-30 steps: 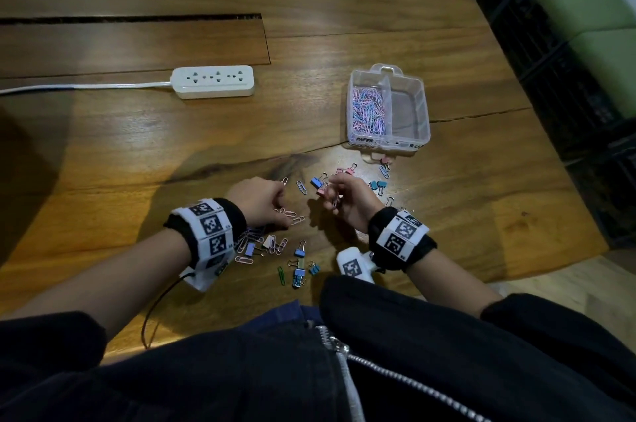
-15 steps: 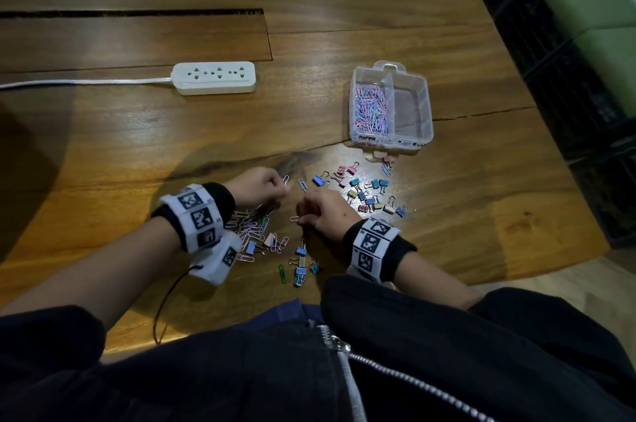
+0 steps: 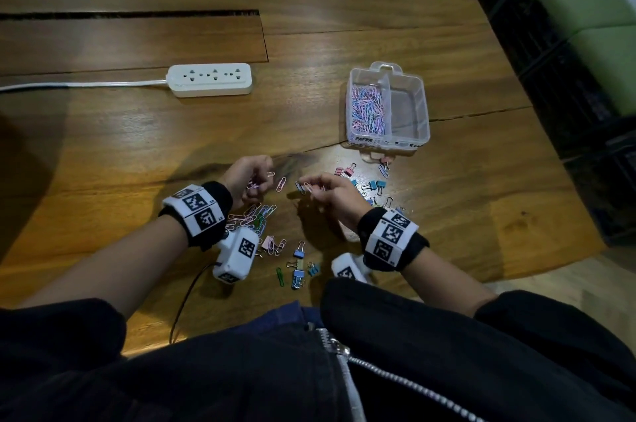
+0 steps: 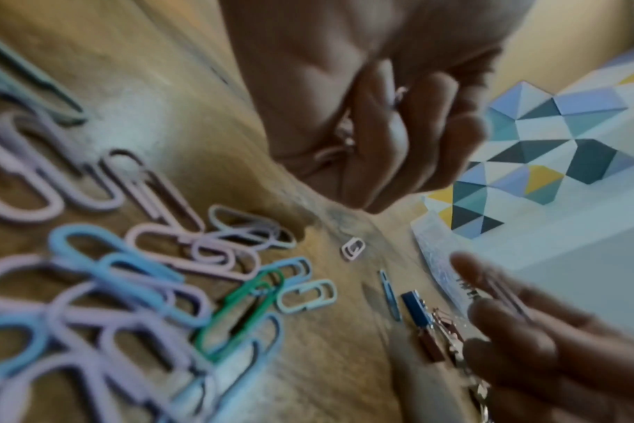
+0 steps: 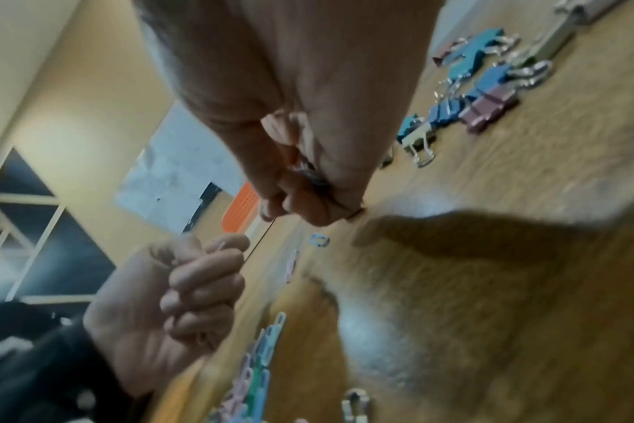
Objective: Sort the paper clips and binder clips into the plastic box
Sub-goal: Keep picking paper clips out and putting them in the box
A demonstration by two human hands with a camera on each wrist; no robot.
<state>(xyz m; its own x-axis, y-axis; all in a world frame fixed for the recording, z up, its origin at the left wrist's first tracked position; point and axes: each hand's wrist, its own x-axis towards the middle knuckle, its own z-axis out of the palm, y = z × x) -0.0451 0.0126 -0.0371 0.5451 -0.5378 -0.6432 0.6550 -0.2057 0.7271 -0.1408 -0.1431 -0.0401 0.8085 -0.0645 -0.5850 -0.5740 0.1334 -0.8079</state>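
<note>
The left hand hovers over the wooden table with its fingers curled round a few pastel wire paper clips (pink ones poke out between the knuckles). The right hand pinches what looks like a pale paper clip between thumb and fingertips, though the wrist views are too blurred to be sure of its colour. Between the wrists lies a loose heap of pink, blue and green paper clips; small coloured binder clips lie scattered to the right. The clear plastic two-compartment box stands beyond them, its left compartment filled with paper clips. A white power strip lies well to the left.
</note>
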